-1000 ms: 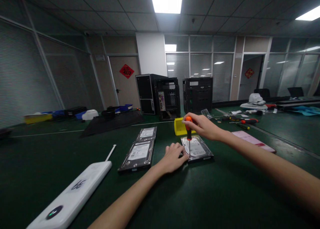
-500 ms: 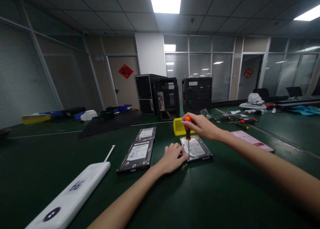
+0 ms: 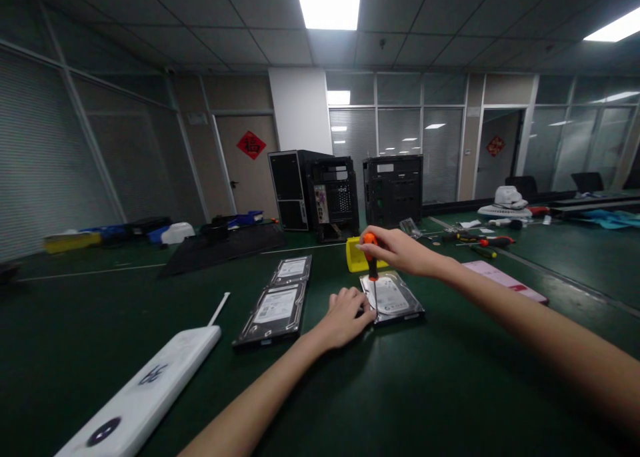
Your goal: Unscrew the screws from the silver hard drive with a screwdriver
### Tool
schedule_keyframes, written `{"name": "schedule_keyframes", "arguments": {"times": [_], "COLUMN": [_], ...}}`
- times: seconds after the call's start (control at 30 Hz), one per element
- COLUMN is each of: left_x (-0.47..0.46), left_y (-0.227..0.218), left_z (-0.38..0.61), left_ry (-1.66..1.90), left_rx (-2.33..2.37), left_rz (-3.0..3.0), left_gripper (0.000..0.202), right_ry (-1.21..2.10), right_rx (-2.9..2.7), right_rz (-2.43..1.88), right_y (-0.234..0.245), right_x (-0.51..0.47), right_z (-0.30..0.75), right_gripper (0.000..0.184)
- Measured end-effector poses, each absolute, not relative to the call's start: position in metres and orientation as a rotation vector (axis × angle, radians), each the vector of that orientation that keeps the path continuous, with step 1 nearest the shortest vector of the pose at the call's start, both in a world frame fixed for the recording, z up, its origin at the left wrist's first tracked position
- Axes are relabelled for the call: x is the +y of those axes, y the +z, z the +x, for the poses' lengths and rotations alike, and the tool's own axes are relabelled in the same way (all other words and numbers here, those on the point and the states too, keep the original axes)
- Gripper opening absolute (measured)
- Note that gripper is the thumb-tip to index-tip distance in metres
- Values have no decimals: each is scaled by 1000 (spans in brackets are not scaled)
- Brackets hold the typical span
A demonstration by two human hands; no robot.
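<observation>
A silver hard drive [image 3: 393,296] with a white label lies flat on the green tabletop in front of me. My left hand [image 3: 346,318] has its fingers curled against the drive's near left corner, thumb and fingertips pressed on its edge. Wrapped round the orange and black handle of a screwdriver [image 3: 373,268] is my right hand [image 3: 397,249]. The screwdriver stands nearly upright, its tip at that same corner of the drive, close to my left thumb. Whether a screw sits under the tip is too small to tell.
Two more hard drives [image 3: 277,305] lie left of my left hand. A yellow plastic piece [image 3: 353,257] stands behind the drive. Computer cases [image 3: 290,190] stand farther back. A white device [image 3: 150,384] lies front left, a pink pad [image 3: 505,282] and hand tools [image 3: 493,242] at right.
The screwdriver's handle and my right hand have shifted slightly to the left. My left hand stays against the drive, and the drive keeps its place.
</observation>
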State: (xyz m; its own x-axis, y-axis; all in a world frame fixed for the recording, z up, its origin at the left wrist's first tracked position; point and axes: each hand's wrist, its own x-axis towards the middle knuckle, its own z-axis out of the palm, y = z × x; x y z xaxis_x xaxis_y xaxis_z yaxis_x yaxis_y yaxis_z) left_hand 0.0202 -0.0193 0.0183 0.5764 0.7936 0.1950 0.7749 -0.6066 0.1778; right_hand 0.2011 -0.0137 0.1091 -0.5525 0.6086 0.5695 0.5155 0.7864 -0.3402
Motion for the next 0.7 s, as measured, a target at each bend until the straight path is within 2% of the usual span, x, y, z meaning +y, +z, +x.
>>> {"name": "schedule_keyframes", "arguments": {"times": [0.3,0.5,0.7], "left_x": [-20,-17,-19], "left_y": [19,23,27], "left_z": [20,18,17], "left_ry": [375,342,313], "left_rx": [1350,1339,1340], "left_rz": [2697,2648,2598], "left_gripper": [29,30,29], "right_ry": [372,782,807], "right_rx": [-2286,-2244,-2242], "right_rz": [-807,-746,-687], "right_y": [116,115,113], "right_x": [-12,-14,-17], "right_z": [211,208,208], "right_gripper": [26,25,27]}}
